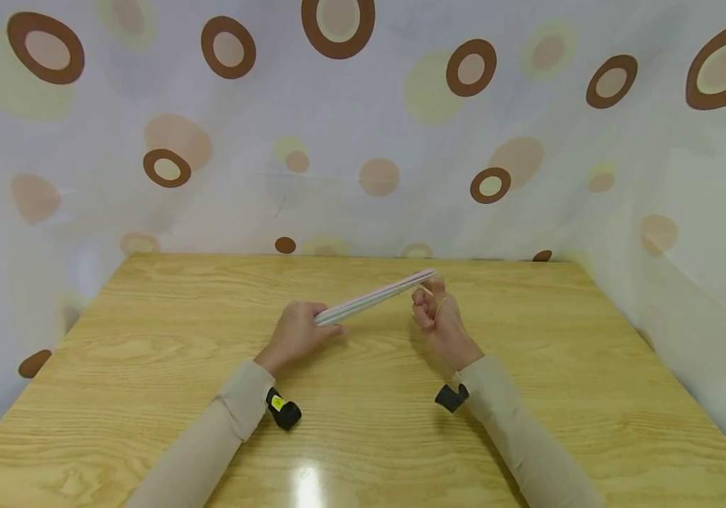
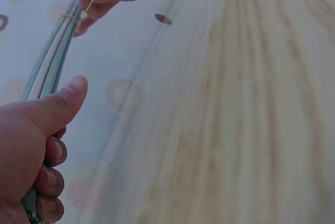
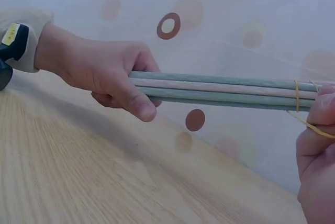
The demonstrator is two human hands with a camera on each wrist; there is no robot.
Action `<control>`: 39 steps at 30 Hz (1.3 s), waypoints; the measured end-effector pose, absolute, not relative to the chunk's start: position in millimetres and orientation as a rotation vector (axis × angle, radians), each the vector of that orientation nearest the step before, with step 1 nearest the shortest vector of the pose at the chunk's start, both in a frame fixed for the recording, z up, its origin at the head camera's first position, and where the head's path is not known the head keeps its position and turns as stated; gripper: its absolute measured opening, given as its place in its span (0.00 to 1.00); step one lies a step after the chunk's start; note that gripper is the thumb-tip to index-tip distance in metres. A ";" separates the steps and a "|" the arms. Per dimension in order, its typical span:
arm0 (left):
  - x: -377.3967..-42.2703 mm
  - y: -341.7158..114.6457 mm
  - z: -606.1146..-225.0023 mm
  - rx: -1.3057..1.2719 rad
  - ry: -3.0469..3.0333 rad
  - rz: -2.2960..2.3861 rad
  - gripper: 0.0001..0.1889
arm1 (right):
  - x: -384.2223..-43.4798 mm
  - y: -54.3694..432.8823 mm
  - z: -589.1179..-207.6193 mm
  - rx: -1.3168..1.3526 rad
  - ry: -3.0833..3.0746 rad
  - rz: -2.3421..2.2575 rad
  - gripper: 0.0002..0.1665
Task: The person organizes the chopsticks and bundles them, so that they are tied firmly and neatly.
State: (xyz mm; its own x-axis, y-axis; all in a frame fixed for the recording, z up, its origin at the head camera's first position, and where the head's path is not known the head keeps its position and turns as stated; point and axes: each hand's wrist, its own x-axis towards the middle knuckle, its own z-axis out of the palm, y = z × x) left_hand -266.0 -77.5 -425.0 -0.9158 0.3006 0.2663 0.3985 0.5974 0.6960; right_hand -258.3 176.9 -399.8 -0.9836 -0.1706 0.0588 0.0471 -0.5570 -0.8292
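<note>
My left hand (image 1: pixel 299 330) grips one end of a bundle of slim pale green and pink pencils (image 1: pixel 369 302), thumb along its side. A metallic band shows at a pencil's near end in the left wrist view. The bundle slants up to the right above the table. Around its far end loops a thin yellow rubber band (image 3: pixel 297 96), part of which runs to my right hand (image 1: pixel 440 317). The curled fingers of that hand hold this strand of the band stretched beside the pencil ends. Those ends are partly hidden by the fingers in the right wrist view.
A wood-grain table (image 1: pixel 363 423) lies under both hands. Behind it and at its sides hangs a pale cloth (image 1: pixel 337 106) with brown and beige circles. Black wrist devices (image 1: pixel 283 410) are strapped at both beige sleeves.
</note>
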 end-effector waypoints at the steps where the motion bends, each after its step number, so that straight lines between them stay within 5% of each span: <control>1: -267.3 -79.5 -424.6 -0.619 -2.704 -1.188 0.12 | -259.2 179.8 -400.1 -0.228 1.408 -2.656 0.32; 15: -273.9 -99.0 -420.8 -0.744 -2.698 -1.128 0.13 | -257.6 176.2 -398.7 -0.314 1.583 -2.662 0.33; 22: -274.0 -100.4 -416.9 -0.779 -2.724 -1.058 0.13 | -258.1 182.7 -398.6 -0.412 1.623 -2.598 0.43; 34: -275.0 -101.3 -411.4 -0.894 -2.676 -0.838 0.14 | -261.6 185.3 -398.9 -0.320 1.872 -2.460 0.14; 39: -274.7 -99.9 -411.2 -0.921 -2.656 -0.743 0.15 | -262.5 186.5 -401.1 -0.328 2.145 -2.232 0.24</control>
